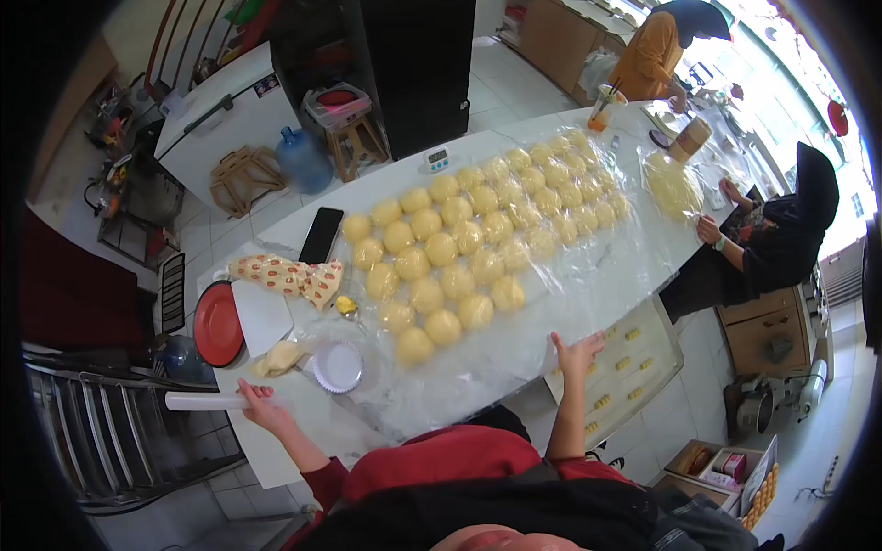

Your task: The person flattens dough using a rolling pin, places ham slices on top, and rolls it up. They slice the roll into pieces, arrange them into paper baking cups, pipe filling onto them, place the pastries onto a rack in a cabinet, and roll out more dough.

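My left hand (264,405) is closed around a white rolling pin (207,401) at the table's left end. Beside it lie a small piece of dough (280,358) and a stack of white paper cups (339,366). My right hand (577,353) has its fingers spread at the table's front edge, holding nothing, above a tray (669,360) with small pieces in rows. Rows of round dough balls (425,297) rest on the white table (542,342) under clear plastic film.
A red plate (219,323), a patterned piping bag (287,275), a spoon with yellow filling (347,307), a phone (321,236) and a timer (436,160) are on the table. Two other people work at its right end, near flattened dough (673,185).
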### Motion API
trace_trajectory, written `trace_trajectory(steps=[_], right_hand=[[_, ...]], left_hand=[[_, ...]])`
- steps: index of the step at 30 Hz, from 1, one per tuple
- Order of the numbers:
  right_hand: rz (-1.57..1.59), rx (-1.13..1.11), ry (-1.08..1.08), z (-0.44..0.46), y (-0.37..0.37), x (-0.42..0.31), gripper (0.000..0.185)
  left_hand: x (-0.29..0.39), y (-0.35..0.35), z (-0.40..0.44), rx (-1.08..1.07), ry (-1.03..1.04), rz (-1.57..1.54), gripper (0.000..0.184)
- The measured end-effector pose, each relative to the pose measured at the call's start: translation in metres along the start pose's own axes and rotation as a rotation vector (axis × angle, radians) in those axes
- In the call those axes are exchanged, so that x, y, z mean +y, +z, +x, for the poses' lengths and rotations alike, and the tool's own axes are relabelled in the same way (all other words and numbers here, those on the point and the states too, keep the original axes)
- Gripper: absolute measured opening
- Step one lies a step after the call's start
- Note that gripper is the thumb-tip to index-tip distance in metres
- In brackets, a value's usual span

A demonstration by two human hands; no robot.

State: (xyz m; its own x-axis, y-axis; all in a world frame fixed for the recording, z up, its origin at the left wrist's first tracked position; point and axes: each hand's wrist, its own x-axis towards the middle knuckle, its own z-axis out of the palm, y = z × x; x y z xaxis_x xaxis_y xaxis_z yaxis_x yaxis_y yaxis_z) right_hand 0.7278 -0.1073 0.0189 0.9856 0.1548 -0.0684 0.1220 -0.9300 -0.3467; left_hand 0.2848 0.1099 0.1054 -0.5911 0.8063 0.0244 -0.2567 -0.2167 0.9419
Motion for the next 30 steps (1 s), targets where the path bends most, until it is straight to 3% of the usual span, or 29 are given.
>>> trace_trajectory(steps=[3, 6, 8, 10, 12, 17, 18, 19, 21, 23, 26, 29, 30], right_hand=[[0.233, -0.412, 0.25, -0.007, -0.01, 0.001, 0.077], [0.09, -0.302, 0.022, -0.015, -0.005, 0.01, 0.054], [-0.039, -0.252, 0.054, 0.009, 0.023, 0.036, 0.043], [0.227, -0.363, -0.066, 0.007, -0.028, 0.001, 0.035], [1.082, -0.381, -0.349, 0.003, -0.05, -0.023, 0.027], [1.643, -0.744, -0.113, 0.038, 0.041, -0.002, 0.035], [1.024, -0.6, -0.446, 0.045, 0.052, -0.002, 0.037], [0.788, -0.449, -0.693, 0.04, 0.058, -0.009, 0.04], [0.626, -0.194, -1.023, 0.035, 0.069, -0.032, 0.046], [0.557, -0.128, -1.136, 0.038, 0.076, -0.053, 0.053], [0.425, -0.29, -1.097, 0.056, 0.094, -0.067, 0.061], [0.442, -0.108, -1.176, 0.063, 0.128, -0.069, 0.057], [0.476, -0.194, -1.082, 0.058, 0.118, -0.072, 0.056]], left_hand=[[0.007, -0.013, 0.007, -0.01, 0.0, -0.01, 0.03], [0.013, -0.033, 0.007, 0.017, 0.051, 0.031, 0.032], [0.018, -0.049, 0.011, 0.059, 0.062, 0.035, 0.031], [0.022, -0.063, 0.015, 0.11, 0.063, 0.011, 0.031], [0.025, -0.075, 0.02, 0.161, 0.054, -0.033, 0.03], [0.03, -0.09, 0.017, 0.18, 0.027, -0.085, 0.03], [0.03, -0.091, 0.015, 0.192, 0.017, -0.077, 0.03], [0.03, -0.093, 0.013, 0.183, 0.012, -0.079, 0.03], [0.03, -0.095, 0.008, 0.169, 0.006, -0.078, 0.03], [0.033, -0.094, 0.001, 0.183, 0.017, -0.069, 0.029], [0.035, -0.091, -0.008, 0.192, 0.021, -0.051, 0.028], [0.036, -0.082, -0.018, 0.211, 0.014, -0.031, 0.027], [0.036, -0.079, -0.021, 0.221, 0.01, -0.023, 0.027]])
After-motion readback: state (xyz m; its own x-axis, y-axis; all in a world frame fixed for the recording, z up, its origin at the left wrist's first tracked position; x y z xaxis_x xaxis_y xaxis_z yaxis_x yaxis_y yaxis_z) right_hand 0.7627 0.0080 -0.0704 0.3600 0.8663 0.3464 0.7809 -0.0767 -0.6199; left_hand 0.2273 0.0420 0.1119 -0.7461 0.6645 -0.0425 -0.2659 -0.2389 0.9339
